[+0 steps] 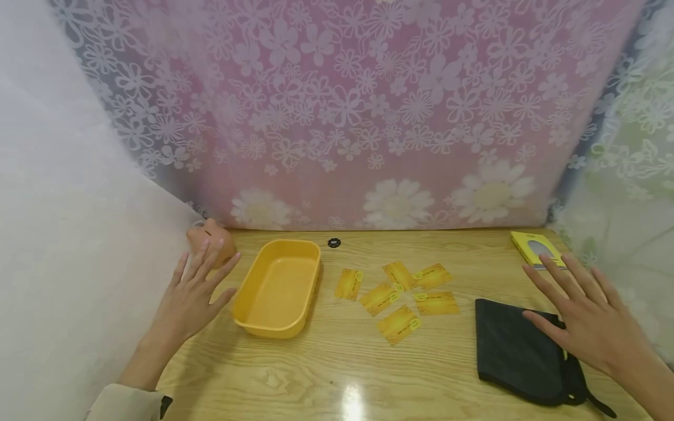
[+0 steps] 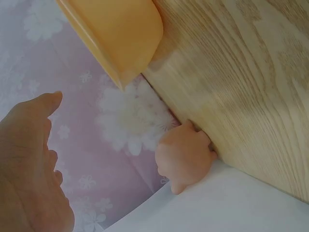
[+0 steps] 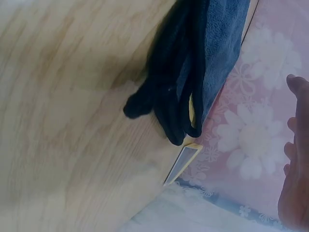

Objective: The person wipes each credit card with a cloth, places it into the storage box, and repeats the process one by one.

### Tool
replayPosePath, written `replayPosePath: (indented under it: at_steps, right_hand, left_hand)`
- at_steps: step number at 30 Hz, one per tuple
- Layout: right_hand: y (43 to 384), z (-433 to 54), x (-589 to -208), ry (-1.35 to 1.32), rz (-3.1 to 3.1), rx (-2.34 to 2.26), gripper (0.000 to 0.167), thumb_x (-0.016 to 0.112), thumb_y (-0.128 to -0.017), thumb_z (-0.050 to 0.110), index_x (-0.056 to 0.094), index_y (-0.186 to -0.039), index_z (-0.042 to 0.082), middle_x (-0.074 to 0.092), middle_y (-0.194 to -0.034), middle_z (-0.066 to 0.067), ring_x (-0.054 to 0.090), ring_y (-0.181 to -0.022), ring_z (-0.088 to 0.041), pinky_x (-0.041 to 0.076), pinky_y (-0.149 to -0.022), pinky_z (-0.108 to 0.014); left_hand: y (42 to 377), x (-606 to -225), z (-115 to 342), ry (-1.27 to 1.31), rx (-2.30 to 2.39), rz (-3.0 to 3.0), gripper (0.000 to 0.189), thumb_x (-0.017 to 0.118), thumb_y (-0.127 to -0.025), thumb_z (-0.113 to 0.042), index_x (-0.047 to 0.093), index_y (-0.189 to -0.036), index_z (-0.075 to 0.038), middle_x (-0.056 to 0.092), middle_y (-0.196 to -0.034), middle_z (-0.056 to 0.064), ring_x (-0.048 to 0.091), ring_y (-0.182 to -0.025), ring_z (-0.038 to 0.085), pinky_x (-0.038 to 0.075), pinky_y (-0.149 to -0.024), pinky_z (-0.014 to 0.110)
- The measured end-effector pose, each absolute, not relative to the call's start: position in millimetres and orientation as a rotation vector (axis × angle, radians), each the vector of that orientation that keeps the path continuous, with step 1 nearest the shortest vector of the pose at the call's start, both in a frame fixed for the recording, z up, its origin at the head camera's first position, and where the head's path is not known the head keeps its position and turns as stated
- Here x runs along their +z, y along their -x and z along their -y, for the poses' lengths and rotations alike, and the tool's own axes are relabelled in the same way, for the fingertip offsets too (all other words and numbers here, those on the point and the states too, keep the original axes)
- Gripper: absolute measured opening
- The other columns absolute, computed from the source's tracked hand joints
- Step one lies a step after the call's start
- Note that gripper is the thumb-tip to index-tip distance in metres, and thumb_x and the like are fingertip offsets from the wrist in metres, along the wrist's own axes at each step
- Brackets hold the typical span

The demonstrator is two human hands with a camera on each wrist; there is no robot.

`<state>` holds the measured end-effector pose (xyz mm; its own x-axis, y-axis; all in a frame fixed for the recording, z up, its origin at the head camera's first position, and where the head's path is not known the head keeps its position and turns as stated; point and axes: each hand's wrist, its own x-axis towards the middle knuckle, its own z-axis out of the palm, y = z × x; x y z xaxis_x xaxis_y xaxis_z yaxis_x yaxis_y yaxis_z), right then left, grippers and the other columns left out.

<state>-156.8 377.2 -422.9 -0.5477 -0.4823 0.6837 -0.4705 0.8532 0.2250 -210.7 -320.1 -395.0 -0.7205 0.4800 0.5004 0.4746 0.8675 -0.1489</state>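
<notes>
My left hand [image 1: 188, 298] hovers with spread fingers between a pink piggy bank [image 1: 213, 242] and a yellow plastic basin [image 1: 279, 286]; it holds nothing. In the left wrist view the piggy bank [image 2: 184, 157] lies apart from the hand [image 2: 29, 159]. Over the right side of the table, my right hand [image 1: 592, 321] is spread above a dark cloth pouch [image 1: 518, 351] with a cord, also holding nothing. The right wrist view shows the pouch [image 3: 217, 53] with a bit of yellow at its mouth. Several gold cards [image 1: 398, 324] lie scattered in the middle.
A black poker chip [image 1: 334, 242] lies near the back edge, right of the basin. At the back right sits a yellow box [image 1: 537, 248] with a grey oval. Flowered pink cloth [image 1: 337, 117] hangs behind the wooden table [image 1: 316, 374]; white cloth [image 1: 68, 234] borders the left.
</notes>
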Motion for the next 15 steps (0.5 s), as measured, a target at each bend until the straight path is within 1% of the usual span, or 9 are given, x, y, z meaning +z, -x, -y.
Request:
replayPosePath:
  at_steps: [3, 5, 7, 9, 11, 14, 15]
  right_hand:
    - [157.0, -374.5, -422.4, -0.699, 2.165, -0.032, 0.081, 0.025, -0.102, 0.076, 0.039, -0.162, 0.024, 0.031, -0.169, -0.006, 0.022, -0.157, -0.035, 0.010, -0.128, -0.059]
    - [157.1, -373.4, -423.5, -0.694, 2.137, -0.044, 0.079, 0.025, -0.103, 0.075, 0.038, -0.162, 0.025, 0.031, -0.169, -0.004, 0.023, -0.157, -0.032, 0.010, -0.128, -0.056]
    - [156.3, -373.2, -425.4, -0.689, 2.144, -0.039, 0.079, 0.024, -0.103, 0.074, 0.038, -0.162, 0.025, 0.030, -0.169, -0.004, 0.022, -0.157, -0.032, 0.009, -0.128, -0.057]
    - [155.6, -373.8, -427.2, -0.680, 2.171, -0.027, 0.081, 0.024, -0.102, 0.076, 0.037, -0.163, 0.024, 0.029, -0.170, -0.004, 0.021, -0.157, -0.032, 0.009, -0.128, -0.059]
    - [156.9, -374.6, -428.0, -0.681, 2.162, -0.029, 0.082, 0.025, -0.101, 0.077, 0.037, -0.163, 0.025, 0.028, -0.170, -0.003, 0.020, -0.157, -0.032, 0.009, -0.127, -0.060]
    - [161.0, -374.6, -427.3, -0.684, 2.088, -0.072, 0.082, 0.025, -0.099, 0.080, 0.040, -0.161, 0.028, 0.030, -0.169, 0.002, 0.022, -0.157, -0.026, 0.010, -0.128, -0.055]
    - [162.1, -374.5, -426.6, -0.687, 2.055, -0.091, 0.082, 0.025, -0.099, 0.080, 0.041, -0.161, 0.029, 0.030, -0.169, 0.004, 0.023, -0.157, -0.024, 0.011, -0.128, -0.053]
  left_hand:
    - [209.6, -394.3, 319.4, 0.682, 0.009, 2.509, 0.065, 0.053, -0.105, -0.052, 0.042, -0.161, -0.022, 0.012, -0.175, 0.005, 0.007, -0.161, 0.033, -0.002, -0.129, 0.058]
    - [208.7, -393.7, 319.1, 0.673, 0.011, 2.516, 0.067, 0.060, -0.102, -0.047, 0.041, -0.161, -0.022, 0.012, -0.175, 0.005, 0.007, -0.161, 0.032, -0.002, -0.129, 0.058]
    - [207.9, -392.9, 318.8, 0.667, 0.013, 2.520, 0.071, 0.065, -0.098, -0.042, 0.040, -0.162, -0.023, 0.012, -0.175, 0.006, 0.007, -0.161, 0.032, -0.002, -0.129, 0.058]
    - [207.1, -391.9, 318.8, 0.667, 0.018, 2.515, 0.071, 0.065, -0.098, -0.042, 0.039, -0.162, -0.024, 0.012, -0.175, 0.005, 0.010, -0.160, 0.034, -0.001, -0.129, 0.058]
    - [207.0, -391.2, 319.9, 0.673, 0.022, 2.498, 0.067, 0.058, -0.102, -0.046, 0.039, -0.162, -0.024, 0.012, -0.175, 0.005, 0.009, -0.160, 0.033, -0.001, -0.129, 0.059]
    - [207.5, -391.0, 322.3, 0.679, 0.035, 2.465, 0.062, 0.042, -0.108, -0.056, 0.041, -0.160, -0.023, 0.014, -0.175, 0.005, 0.012, -0.160, 0.033, 0.001, -0.129, 0.059]
    - [207.1, -390.8, 322.9, 0.675, 0.037, 2.464, 0.062, 0.042, -0.107, -0.055, 0.042, -0.160, -0.022, 0.014, -0.175, 0.005, 0.012, -0.160, 0.033, 0.001, -0.129, 0.059]
